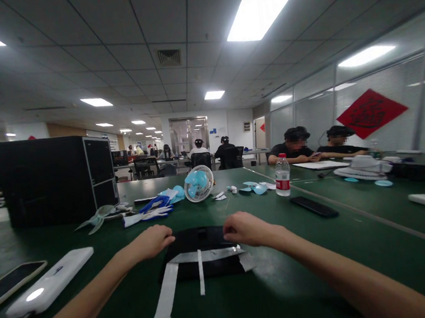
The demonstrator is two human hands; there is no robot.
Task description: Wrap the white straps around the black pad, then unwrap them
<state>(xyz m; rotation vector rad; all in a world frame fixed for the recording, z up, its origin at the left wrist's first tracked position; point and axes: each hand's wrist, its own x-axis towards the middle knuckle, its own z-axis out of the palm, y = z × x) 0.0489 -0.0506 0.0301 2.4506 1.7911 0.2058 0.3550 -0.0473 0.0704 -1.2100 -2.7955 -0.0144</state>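
Note:
A flat black part [204,266] with a silver strip and white ribbon cables [166,295] lies on the green table [286,283] in front of me. My left hand [153,240] rests with curled fingers on its far left edge. My right hand [244,228] is curled over its far right edge. Whether the fingers grip the part or only press on it is not clear.
A black computer case [55,178] stands at the left. A small blue fan [199,183], fan blades [99,217], gloves [148,214], a water bottle [282,174] and a black phone [314,206] lie beyond. A white power bank [51,287] and a phone [9,284] lie left. People sit behind.

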